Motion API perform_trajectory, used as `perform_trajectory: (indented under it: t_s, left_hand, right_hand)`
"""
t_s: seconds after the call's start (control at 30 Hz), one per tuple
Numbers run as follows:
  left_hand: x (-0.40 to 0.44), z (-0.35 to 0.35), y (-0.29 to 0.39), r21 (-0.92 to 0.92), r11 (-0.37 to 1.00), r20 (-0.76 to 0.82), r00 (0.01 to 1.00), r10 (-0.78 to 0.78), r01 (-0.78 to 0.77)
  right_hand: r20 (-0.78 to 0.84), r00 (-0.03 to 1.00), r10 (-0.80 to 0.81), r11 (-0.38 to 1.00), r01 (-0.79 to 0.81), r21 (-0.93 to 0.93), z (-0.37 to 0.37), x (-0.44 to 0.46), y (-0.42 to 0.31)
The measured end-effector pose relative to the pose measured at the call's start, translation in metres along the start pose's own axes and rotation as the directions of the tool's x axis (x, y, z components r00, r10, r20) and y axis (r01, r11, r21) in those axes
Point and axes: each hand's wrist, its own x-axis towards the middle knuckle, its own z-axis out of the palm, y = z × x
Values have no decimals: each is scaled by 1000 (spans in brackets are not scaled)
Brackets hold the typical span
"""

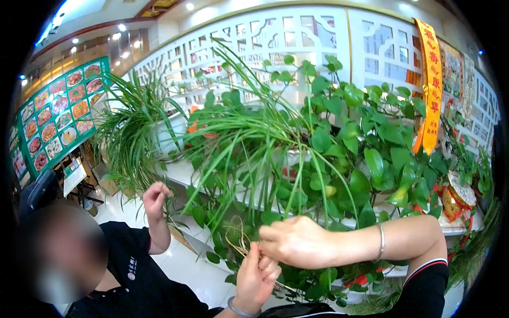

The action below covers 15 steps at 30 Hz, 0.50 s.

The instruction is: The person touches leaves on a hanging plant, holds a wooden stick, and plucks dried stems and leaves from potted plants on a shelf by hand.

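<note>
My left hand [257, 273], with a bangle at its wrist, is closed around dry, straw-coloured leaves [241, 244] whose thin ends stick up and out past the thumb. Right beside it, touching or nearly so, my right hand [297, 241] has its fingers curled in a pinch. What its fingertips grip is hidden behind the back of the hand. Directly above both hands, long green blades of a spider plant [254, 138] arch out over the shelf. Broad-leaved pothos vines [355, 153] trail behind and below my right forearm.
A co-worker in a dark shirt [143, 286] stands close at left, with one raised hand [156, 201]. Another grassy plant in a white pot [168, 135] sits on the white shelf [183, 172]. A lattice screen [297, 40], orange ribbon [427, 90] and red-gold pot [456, 201] are nearby.
</note>
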Motion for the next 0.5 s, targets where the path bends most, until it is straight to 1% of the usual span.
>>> perform_trajectory:
  t_s: [0.03,0.07,0.1,0.13,0.17,0.2,0.23,0.27,0.3,0.37,0.4,0.43,0.47,0.5]
  left_hand:
    - [0,-1,2,-12,1000,-20,1000,12,-12]
    - [0,-3,2,-25,1000,-37,999,16,-17]
    - [0,-6,1,-35,999,-54,998,10,-12]
    - [3,-15,0,-52,999,-47,999,11,-13]
    - [5,-11,2,-15,1000,-99,995,18,-20]
    - [4,-7,3,21,999,-155,987,28,-25]
    - [3,-5,3,56,998,-217,975,39,-28]
    - [2,-9,9,-20,1000,-66,998,2,-3]
    - [1,-10,7,-13,999,-74,997,28,-29]
    - [1,-4,5,-6,998,-105,992,68,-69]
    - [0,-1,5,5,998,-144,987,69,-69]
    - [2,-7,3,25,996,-33,996,82,-81]
    - [2,-6,3,10,998,-69,996,62,-62]
    - [4,-4,3,-3,999,-95,994,49,-49]
  right_hand:
    - [-19,999,-43,998,42,-45,4,0,-1]
    - [41,996,-75,991,79,-106,7,0,-3]
    - [25,991,-128,984,130,-124,9,-1,-4]
    - [51,988,-145,979,151,-139,12,-1,-5]
    - [78,984,-160,974,171,-150,15,-2,-6]
    - [103,975,-199,954,217,-205,19,-1,-5]
    - [110,974,-199,951,219,-221,20,-3,-3]
    - [118,973,-197,949,220,-225,17,-2,-4]
    - [128,973,-192,952,216,-217,16,-2,-5]
    - [118,984,-133,980,148,-130,9,1,-9]
    - [98,990,-103,989,112,-96,4,5,-10]
    - [77,995,-71,995,77,-68,1,7,-10]
    - [135,990,-32,998,39,-50,-1,7,-10]
    - [134,991,-19,1000,21,-12,2,5,-10]
